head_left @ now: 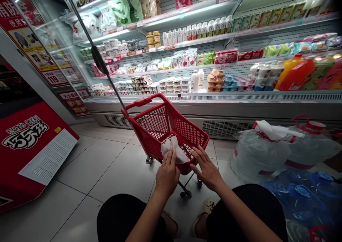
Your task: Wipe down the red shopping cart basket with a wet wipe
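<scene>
A small red shopping cart (187, 128) with lattice walls stands in front of my knees. My left hand (168, 170) presses a crumpled white cloth or tissue (173, 147) against the cart's near edge, its fingers close together on the material. To its right, my right hand (205, 167) lies by the cart's near right rim, fingers spread and stretched out. It holds nothing; whether its fingertips touch the rim I cannot tell. A thin dark pole (91, 44) rises from the cart's left corner by the handle.
An open refrigerated shelf case (160, 106) with dairy cups, bottles and bags runs behind the cart. Large clear water jugs (259, 153) and blue-topped bottles (301, 195) crowd the right. A red freezer (32, 153) stands left on the tiled floor (107, 163).
</scene>
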The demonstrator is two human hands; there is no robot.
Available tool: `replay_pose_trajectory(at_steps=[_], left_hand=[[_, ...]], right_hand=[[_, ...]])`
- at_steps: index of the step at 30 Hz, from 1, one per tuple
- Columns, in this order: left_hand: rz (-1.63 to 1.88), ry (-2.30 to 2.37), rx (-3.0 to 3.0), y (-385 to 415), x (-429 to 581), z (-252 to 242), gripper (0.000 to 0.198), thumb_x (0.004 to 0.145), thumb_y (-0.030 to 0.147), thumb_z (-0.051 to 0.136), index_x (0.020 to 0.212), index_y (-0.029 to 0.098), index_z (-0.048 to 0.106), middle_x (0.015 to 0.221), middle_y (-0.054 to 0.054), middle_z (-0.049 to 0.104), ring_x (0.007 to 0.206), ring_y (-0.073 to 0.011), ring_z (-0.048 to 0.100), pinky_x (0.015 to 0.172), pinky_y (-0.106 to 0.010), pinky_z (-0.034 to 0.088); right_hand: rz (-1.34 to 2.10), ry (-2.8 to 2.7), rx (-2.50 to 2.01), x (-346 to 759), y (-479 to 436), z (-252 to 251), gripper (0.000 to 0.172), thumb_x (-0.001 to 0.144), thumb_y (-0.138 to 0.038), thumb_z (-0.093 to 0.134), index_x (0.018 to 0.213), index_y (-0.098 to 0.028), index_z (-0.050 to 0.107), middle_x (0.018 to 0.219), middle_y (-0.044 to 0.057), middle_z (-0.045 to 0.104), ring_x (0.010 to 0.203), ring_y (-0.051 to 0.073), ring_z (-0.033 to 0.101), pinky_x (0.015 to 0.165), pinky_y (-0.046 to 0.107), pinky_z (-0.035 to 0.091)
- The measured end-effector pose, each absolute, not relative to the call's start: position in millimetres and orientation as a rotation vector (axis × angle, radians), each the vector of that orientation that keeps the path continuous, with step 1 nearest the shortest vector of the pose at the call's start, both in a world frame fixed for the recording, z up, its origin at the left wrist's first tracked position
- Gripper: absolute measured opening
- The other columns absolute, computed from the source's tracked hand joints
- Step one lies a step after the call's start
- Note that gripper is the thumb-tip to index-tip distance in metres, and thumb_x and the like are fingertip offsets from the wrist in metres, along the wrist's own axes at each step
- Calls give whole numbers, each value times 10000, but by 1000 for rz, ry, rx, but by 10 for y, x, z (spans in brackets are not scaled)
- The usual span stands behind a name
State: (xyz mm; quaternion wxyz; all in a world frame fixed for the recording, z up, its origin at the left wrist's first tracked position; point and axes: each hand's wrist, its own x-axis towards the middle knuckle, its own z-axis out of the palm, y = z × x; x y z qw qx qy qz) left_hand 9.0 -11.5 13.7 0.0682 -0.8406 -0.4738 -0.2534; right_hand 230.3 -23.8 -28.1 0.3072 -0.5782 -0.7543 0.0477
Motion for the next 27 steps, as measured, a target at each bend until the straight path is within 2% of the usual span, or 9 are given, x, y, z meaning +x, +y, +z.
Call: replay_pose_trajectory(at_steps=[4,8,11,13,16,21,24,27], left_hand=[[-858,-1436,-2595,-141,85,89,780,949,78,464,1664,219,186,1711,-119,282,1550,-273,341,1123,-419,519],[-936,-1395,-2604,-212,100,46,839,925,45,493,1671,247,167,1742,-140,155,1578,-332,266,1175,-528,459],[-990,-1408,-2527,-244,74,48,863,904,33,538,1665,275,211,1755,-136,-11,1599,-398,135,1179,-622,408],[-1019,-1430,-2437,-229,26,65,871,904,45,563,1661,309,223,1753,-120,-62,1599,-429,71,1181,-700,341],[-1027,-1476,-2331,-178,-50,95,855,934,121,593,1668,304,193,1749,-126,-75,1595,-447,34,1182,-752,274],[-911,-1465,-2402,-171,-52,97,797,965,253,623,1661,304,237,1756,-111,-10,1592,-462,-11,1178,-748,287],[-891,-1482,-2425,-194,-15,69,780,970,253,618,1657,305,252,1756,-110,9,1592,-464,50,1175,-732,317],[-893,-1463,-2446,-214,-3,38,824,951,197,604,1669,254,206,1750,-129,67,1588,-432,157,1192,-672,354]], right_hand=[[114,-1974,-1526,2350,-202,-302,603,1058,-568,405,1608,-344,299,1677,18,351,1602,251,159,1222,478,403],[119,-1973,-1529,2370,-203,-303,576,1056,-576,408,1578,-344,332,1672,18,358,1601,247,166,1217,476,413],[122,-1993,-1516,2397,-211,-297,578,1055,-575,412,1581,-354,326,1675,20,353,1597,257,183,1208,484,423],[112,-2000,-1511,2411,-215,-302,574,1053,-571,414,1581,-361,331,1675,22,353,1594,266,196,1202,492,430],[101,-1998,-1512,2415,-215,-323,567,1054,-568,412,1578,-363,335,1678,19,350,1593,270,201,1198,498,435],[103,-2014,-1524,2402,-212,-339,555,1059,-571,400,1571,-365,340,1690,8,330,1595,257,193,1173,465,468],[130,-2019,-1518,2403,-212,-323,557,1056,-584,405,1561,-357,346,1690,9,329,1597,255,183,1190,474,450],[137,-2018,-1500,2406,-213,-311,552,1058,-578,407,1556,-348,349,1685,21,338,1598,255,179,1192,474,447]])
